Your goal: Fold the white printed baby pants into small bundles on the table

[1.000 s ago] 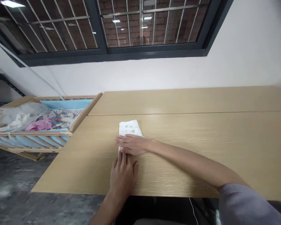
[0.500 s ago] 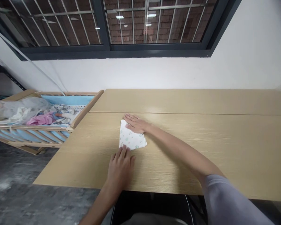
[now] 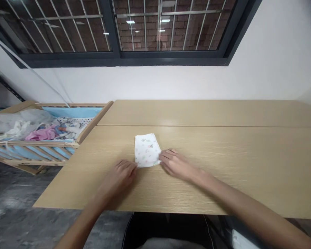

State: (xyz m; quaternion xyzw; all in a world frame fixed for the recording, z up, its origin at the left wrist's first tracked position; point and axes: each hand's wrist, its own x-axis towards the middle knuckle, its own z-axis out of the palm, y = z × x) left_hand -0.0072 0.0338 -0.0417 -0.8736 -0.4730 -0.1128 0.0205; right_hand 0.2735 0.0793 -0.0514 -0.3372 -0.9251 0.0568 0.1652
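Observation:
A small white cloth (image 3: pixel 147 148) with a tiny coloured print lies folded into a rough square on the wooden table. At its near left corner, my left hand (image 3: pixel 124 173) has thumb and fingers closed on the edge. My right hand (image 3: pixel 173 162) grips the near right corner, its fingers bent together. The fingertips of both hands are partly hidden, and the cloth lies flat between them.
The light wooden table (image 3: pixel 223 152) reaches back to a white wall below a barred window (image 3: pixel 166 31). Left of it stands a wooden crib (image 3: pixel 92 126) with a blue lining, holding a pink cloth (image 3: pixel 43 133), other fabrics and a clear plastic bag (image 3: pixel 23 119).
My right hand has come off the cloth's top and moved down to its near right corner. My left hand has shifted slightly left, now closed at the near left corner. The cloth looks squarer.

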